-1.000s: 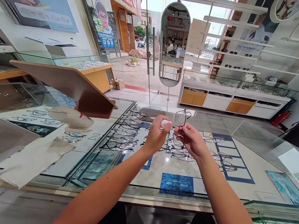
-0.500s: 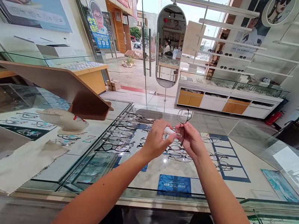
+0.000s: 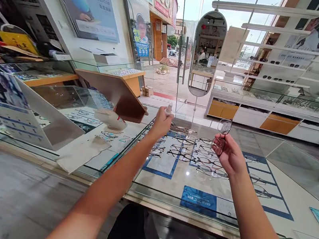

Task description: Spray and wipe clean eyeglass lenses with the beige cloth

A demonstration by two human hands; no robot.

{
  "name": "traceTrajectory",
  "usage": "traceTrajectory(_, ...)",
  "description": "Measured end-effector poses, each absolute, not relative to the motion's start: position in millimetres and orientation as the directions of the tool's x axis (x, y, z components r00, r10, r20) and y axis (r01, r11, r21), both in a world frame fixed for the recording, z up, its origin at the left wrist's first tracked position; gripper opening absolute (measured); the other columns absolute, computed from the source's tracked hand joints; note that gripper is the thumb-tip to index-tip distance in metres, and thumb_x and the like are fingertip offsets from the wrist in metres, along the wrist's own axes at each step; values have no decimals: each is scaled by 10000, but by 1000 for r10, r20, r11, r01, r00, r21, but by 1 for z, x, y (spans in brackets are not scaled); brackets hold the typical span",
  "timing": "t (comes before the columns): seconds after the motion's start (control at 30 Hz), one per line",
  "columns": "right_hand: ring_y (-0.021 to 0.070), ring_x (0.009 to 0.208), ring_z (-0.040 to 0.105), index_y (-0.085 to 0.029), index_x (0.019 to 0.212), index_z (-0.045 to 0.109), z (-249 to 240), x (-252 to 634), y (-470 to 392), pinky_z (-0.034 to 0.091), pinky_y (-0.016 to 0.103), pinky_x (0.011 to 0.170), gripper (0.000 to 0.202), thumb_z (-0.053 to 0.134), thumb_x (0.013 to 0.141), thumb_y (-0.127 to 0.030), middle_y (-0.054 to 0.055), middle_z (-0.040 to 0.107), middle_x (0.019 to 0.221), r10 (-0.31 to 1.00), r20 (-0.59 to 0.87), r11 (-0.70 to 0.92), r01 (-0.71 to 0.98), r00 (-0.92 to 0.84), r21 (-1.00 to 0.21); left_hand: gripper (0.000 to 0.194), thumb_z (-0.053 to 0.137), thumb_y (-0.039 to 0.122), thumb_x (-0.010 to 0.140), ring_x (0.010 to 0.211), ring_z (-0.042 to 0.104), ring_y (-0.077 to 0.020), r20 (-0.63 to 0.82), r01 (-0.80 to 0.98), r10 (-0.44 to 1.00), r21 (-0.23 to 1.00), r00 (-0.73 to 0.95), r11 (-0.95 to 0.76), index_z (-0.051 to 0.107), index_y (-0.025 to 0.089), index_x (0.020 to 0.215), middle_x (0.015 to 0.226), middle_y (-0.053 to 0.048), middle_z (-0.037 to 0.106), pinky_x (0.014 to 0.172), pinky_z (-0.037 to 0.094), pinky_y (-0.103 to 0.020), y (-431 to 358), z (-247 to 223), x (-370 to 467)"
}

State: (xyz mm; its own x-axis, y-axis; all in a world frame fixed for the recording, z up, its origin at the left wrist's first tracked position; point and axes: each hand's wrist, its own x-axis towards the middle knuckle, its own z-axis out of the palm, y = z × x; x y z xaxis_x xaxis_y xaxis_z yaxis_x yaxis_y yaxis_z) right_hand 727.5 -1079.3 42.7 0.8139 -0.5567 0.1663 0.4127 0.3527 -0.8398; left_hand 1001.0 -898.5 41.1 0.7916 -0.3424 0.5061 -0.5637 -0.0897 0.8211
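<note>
My left hand (image 3: 161,124) is closed around a small white spray bottle (image 3: 169,109), held upright with its nozzle showing above the fingers. Off to the right, my right hand (image 3: 231,154) pinches a pair of dark-rimmed eyeglasses (image 3: 225,126), turned on end above the counter. Its lenses look speckled with droplets. Rows of spectacle frames (image 3: 182,155) lie in the glass display counter (image 3: 163,191) beneath both hands. The hands are apart.
On the left of the counter are a brown wooden board (image 3: 112,90), a tissue roll (image 3: 111,119) with a loose sheet (image 3: 84,156), and a standing calendar (image 3: 24,114). A blue card (image 3: 199,200) lies near the front edge. An oval mirror (image 3: 207,54) stands beyond.
My left hand has drawn away leftward from the eyeglasses with the spray bottle, which now points up. The right hand still holds the eyeglasses. The view has turned left.
</note>
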Motion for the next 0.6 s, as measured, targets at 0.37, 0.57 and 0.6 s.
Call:
traceTrajectory(0.37, 148, 827, 699, -264, 883, 747, 47, 725, -1074, 622, 239, 701, 378, 1009, 754, -504, 26, 786, 1040, -553, 174, 350, 417, 815, -839, 292, 713, 358, 902, 1007, 711, -317, 336, -393, -225, 608, 915, -690, 739, 179, 1132, 1128, -152, 817, 864, 491, -386, -774, 20, 1081)
traceTrajectory(0.57, 134, 786, 677, -256, 862, 732, 50, 725, -1070, 609, 221, 685, 419, 1040, 708, -493, 21, 780, 992, -533, 161, 369, 400, 831, -839, 276, 720, 316, 887, 1106, 722, -342, 287, -340, -205, 581, 936, -739, 700, 165, 1118, 1245, -204, 803, 919, 493, -399, -765, -1, 1091)
traceTrajectory(0.6, 138, 784, 676, -259, 867, 733, 49, 725, -1069, 609, 228, 682, 412, 1034, 715, -496, 24, 782, 996, -533, 165, 362, 400, 830, -842, 275, 719, 310, 888, 1124, 720, -346, 285, -339, -205, 579, 936, -742, 696, 165, 1120, 1253, -209, 800, 937, 495, -405, -765, -2, 1091)
